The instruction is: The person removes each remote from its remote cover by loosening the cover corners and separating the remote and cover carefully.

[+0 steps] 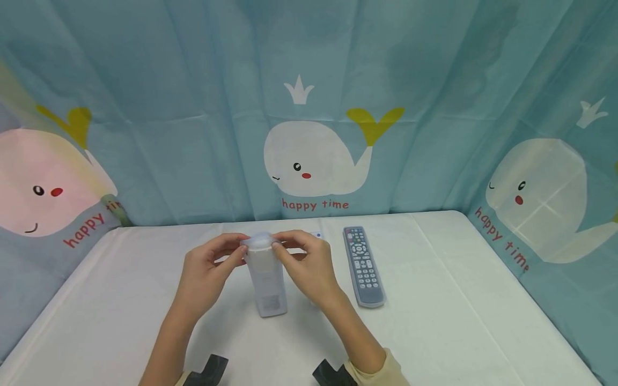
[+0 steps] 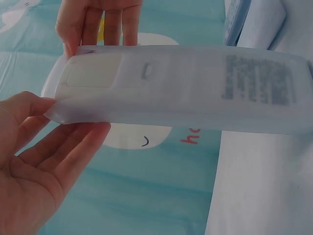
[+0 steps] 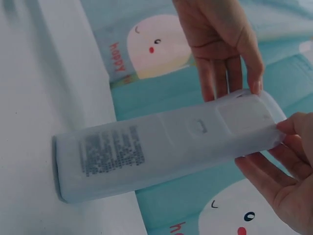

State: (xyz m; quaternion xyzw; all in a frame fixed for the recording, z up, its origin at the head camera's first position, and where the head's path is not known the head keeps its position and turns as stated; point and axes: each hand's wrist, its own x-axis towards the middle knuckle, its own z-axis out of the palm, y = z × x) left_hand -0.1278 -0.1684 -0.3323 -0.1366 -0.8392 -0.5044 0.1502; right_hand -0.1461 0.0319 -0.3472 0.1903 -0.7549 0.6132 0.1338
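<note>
A white remote control in a cloudy, see-through sleeve is held up lengthwise over the table, its back with a dark printed label towards me. My left hand pinches the upper left corner of the sleeve between thumb and fingers. On the opposite corner my right hand does the same. At that top end the sleeve's edge extends past the remote. Whether the lower end touches the table, I cannot tell. The remote's button side faces away and is hidden.
To the right lies a grey-blue remote control, buttons up. A white object with blue marks is mostly hidden behind my right hand. A white cloth covers the table; a teal curtain with printed whales hangs behind and at both sides.
</note>
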